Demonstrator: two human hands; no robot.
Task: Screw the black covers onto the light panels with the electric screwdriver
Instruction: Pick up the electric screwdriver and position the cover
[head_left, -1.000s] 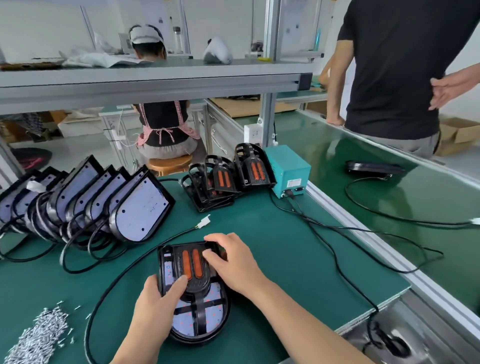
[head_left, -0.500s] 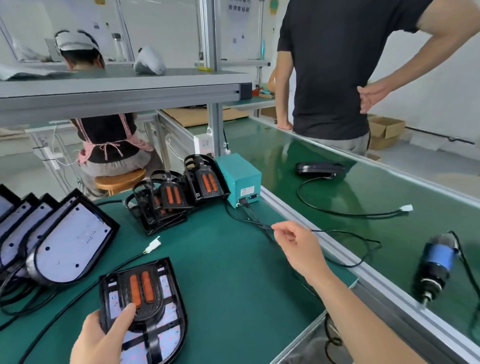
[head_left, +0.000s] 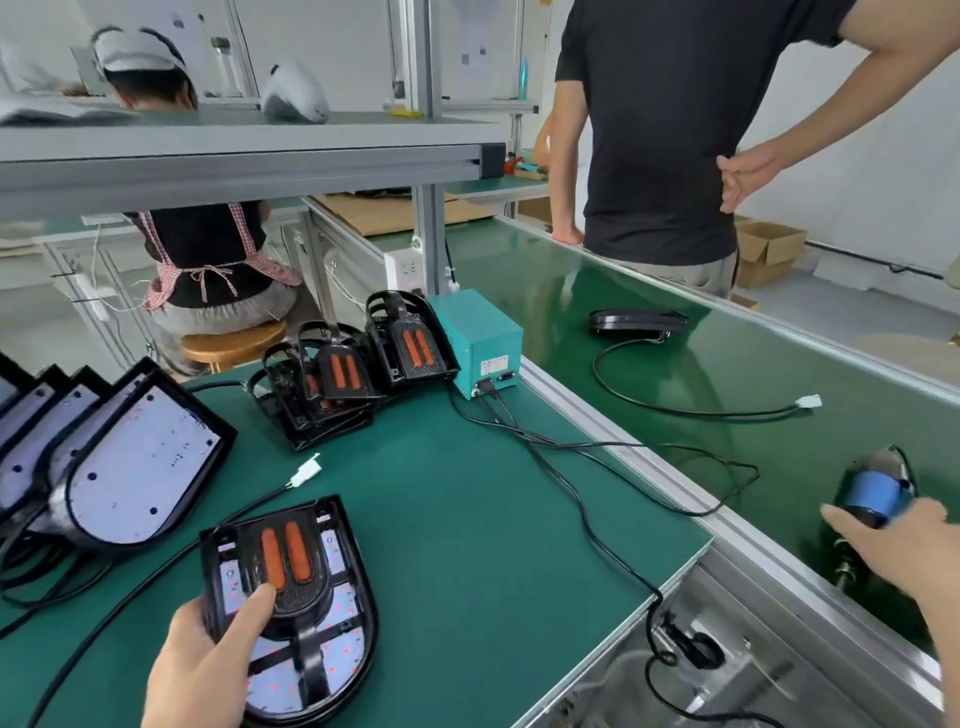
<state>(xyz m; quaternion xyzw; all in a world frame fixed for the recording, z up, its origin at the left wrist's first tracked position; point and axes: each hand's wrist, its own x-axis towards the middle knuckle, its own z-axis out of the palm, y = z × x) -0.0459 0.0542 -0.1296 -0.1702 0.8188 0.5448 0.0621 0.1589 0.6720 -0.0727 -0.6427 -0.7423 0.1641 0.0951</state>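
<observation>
Workstation, head view. A black-rimmed, D-shaped light panel (head_left: 311, 670) lies flat at the near left of the green surface (head_left: 467, 545). On it sits a black plastic cover with two orange strips (head_left: 291, 582).

The left hand (head_left: 208, 665) grips the light panel at its left edge. The thumb presses down on the cover and the fingers are curled beneath the rim.

The blue-banded electric screwdriver (head_left: 870, 496) lies on the green conveyor belt (head_left: 831, 415), well apart from the panel. The right hand (head_left: 909, 556) lies over it with one finger straight. That area is blurred, so whether the fingers are clamped on the tool cannot be told.

Spare black covers (head_left: 332, 384) are stacked against a teal power box (head_left: 483, 338). More light panels lean in a row (head_left: 130, 467) at far left.
</observation>
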